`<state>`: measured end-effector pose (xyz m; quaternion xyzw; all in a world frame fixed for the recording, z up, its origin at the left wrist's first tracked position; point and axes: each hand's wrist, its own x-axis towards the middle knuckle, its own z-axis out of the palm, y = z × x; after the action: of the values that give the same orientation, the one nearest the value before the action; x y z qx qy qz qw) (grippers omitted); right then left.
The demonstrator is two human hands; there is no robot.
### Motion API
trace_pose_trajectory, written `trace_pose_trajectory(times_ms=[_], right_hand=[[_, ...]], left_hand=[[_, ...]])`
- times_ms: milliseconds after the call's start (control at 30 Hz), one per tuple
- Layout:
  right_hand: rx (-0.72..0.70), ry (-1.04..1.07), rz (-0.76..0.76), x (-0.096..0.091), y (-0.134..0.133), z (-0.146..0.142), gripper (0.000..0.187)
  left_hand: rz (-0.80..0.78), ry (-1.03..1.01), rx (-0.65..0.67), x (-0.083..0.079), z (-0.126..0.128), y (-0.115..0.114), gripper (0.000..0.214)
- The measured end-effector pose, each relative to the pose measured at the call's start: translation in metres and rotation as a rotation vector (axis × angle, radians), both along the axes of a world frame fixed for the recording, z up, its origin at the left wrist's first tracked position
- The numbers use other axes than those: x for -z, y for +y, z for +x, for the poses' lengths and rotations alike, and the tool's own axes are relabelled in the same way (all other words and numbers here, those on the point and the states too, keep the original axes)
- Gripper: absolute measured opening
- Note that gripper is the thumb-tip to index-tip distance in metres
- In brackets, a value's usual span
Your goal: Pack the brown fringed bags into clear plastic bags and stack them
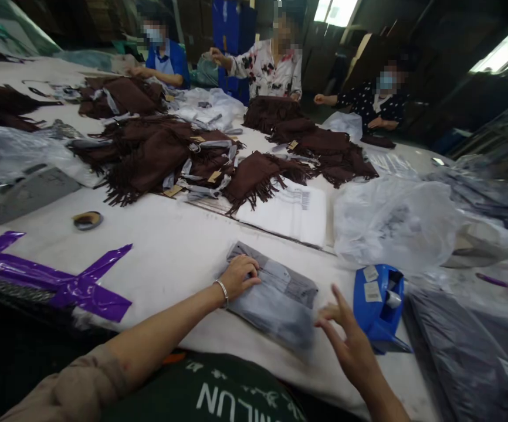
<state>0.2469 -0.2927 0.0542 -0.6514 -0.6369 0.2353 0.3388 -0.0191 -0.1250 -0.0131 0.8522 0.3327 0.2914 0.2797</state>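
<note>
A folded grey garment in a clear plastic bag (280, 299) lies flat on the white table in front of me. My left hand (239, 275), with a bracelet at the wrist, rests on the bag's upper left part, fingers slightly bent and pressing on the plastic. Just off the bag's right edge, my right hand (342, 328) is raised with its index finger stretched out and its fingers apart; I see nothing held in it. A blue tape dispenser (378, 305) with white labels stands right beside that hand.
Brown fringed textiles (148, 152) with tags are heaped across the table's middle. White printed bags (289, 211) lie before them. Clear plastic (395, 223) and dark bagged garments (469, 351) are at right. Purple tape (91, 287) and a tape roll (87, 220) are at left. Several people work opposite.
</note>
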Motion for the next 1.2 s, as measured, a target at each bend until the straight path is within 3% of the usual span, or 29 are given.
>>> trace_pose_trajectory(times_ms=[67, 167, 233, 367, 533, 633, 700, 867, 967, 1067, 1200], right_hand=[[-0.265, -0.102, -0.076, -0.006, 0.043, -0.027, 0.064], [-0.446, -0.382, -0.161, 0.0, 0.086, -0.051, 0.07], [-0.442, -0.524, -0.193, 0.009, 0.098, -0.055, 0.074], [-0.294, -0.671, -0.222, 0.023, 0.099, -0.04, 0.075], [-0.05, -0.562, -0.049, 0.029, 0.09, -0.019, 0.077], [-0.155, -0.452, -0.008, 0.038, 0.088, -0.018, 0.08], [-0.17, -0.429, -0.022, 0.041, 0.088, -0.017, 0.071], [0.0, -0.221, 0.025, 0.02, 0.093, -0.012, 0.032], [-0.143, -0.122, -0.18, -0.006, 0.101, -0.035, 0.038], [-0.364, -0.243, -0.332, -0.023, 0.12, -0.075, 0.046], [-0.518, -0.422, -0.396, -0.021, 0.154, -0.126, 0.04]], left_hand=[[-0.003, 0.002, -0.003, -0.001, 0.0, 0.0, 0.012], [0.017, 0.021, -0.006, -0.002, 0.0, -0.001, 0.012], [0.036, 0.036, -0.002, -0.002, 0.0, -0.002, 0.011], [0.052, 0.053, 0.009, -0.002, -0.001, -0.003, 0.012], [0.039, 0.046, 0.013, -0.001, 0.0, -0.002, 0.011], [0.047, 0.048, 0.019, -0.002, 0.002, -0.002, 0.01], [0.06, 0.068, 0.02, -0.004, -0.001, -0.003, 0.01], [0.122, 0.181, -0.054, -0.015, -0.033, -0.002, 0.028], [0.063, 0.205, -0.15, -0.018, -0.051, 0.003, 0.017], [-0.039, 0.173, -0.221, -0.016, -0.056, 0.007, 0.017], [-0.053, 0.115, -0.295, -0.007, -0.051, 0.004, 0.017]])
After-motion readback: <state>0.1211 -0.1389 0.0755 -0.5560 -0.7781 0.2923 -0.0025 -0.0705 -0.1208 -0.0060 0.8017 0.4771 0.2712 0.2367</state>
